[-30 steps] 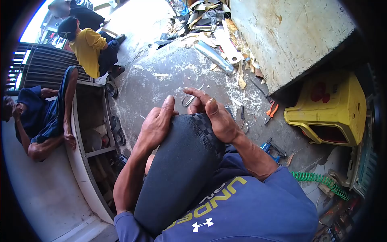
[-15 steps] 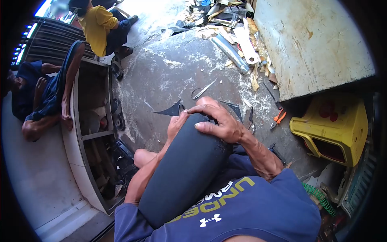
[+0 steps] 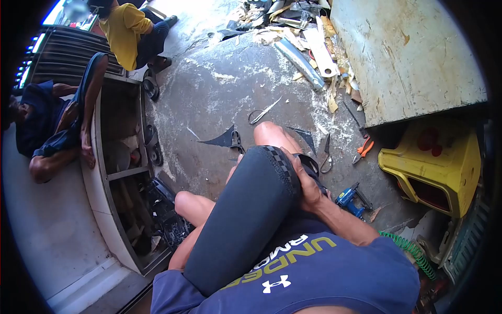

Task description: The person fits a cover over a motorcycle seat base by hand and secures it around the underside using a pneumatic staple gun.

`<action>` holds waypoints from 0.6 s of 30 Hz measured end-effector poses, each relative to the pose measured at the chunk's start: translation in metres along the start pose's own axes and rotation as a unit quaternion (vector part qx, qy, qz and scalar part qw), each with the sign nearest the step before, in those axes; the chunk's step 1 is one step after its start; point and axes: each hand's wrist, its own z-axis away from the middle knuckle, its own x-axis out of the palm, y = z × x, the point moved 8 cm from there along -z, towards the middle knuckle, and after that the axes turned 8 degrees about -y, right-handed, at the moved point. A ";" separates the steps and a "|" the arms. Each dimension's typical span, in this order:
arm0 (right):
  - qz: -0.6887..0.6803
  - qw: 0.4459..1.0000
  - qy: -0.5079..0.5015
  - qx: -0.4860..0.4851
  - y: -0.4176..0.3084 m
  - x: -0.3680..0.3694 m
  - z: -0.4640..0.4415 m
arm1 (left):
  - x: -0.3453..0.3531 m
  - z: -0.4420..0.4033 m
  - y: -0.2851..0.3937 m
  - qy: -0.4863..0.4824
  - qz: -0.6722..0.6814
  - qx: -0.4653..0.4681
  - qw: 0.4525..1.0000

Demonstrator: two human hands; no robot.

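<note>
A long, dark motorcycle seat lies at a slant across my lap, with a checkered strip along its far right end. My right hand grips that end from the right side, its fingers partly hidden behind the cover. At the left edge of the seat, my left hand shows only in part; it holds the seat from the far side, and most of its fingers are out of sight. A blue staple gun lies on the floor to the right of my right forearm.
Scissors, orange-handled pliers and dark scraps lie on the floor. Offcuts are piled at the back. A yellow plastic stool is at right, near a green coiled hose. Two people sit at left.
My right hand has moved from the top of the seat's far end down to its right side. My left hand has slipped further behind the left edge. The staple gun has come into view.
</note>
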 end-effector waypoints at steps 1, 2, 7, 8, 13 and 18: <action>-0.234 0.971 0.036 0.046 0.020 0.004 0.007 | 0.002 0.001 0.002 0.007 -0.005 0.002 1.000; -0.240 0.970 0.001 0.018 0.021 0.004 0.004 | 0.005 -0.001 0.008 0.014 -0.014 0.009 1.000; -0.396 0.913 -0.087 -0.040 0.011 0.020 -0.040 | 0.034 -0.003 0.064 0.064 -0.181 0.090 0.977; -0.377 0.920 -0.087 -0.054 0.005 0.017 -0.048 | 0.050 0.001 0.079 0.068 -0.317 0.140 0.936; -0.276 0.954 -0.047 -0.110 0.005 -0.018 -0.054 | 0.100 0.010 0.059 0.067 -0.645 0.413 0.639; -0.208 0.972 0.011 -0.107 0.014 -0.053 -0.042 | 0.100 -0.005 0.014 0.070 -0.646 0.383 0.657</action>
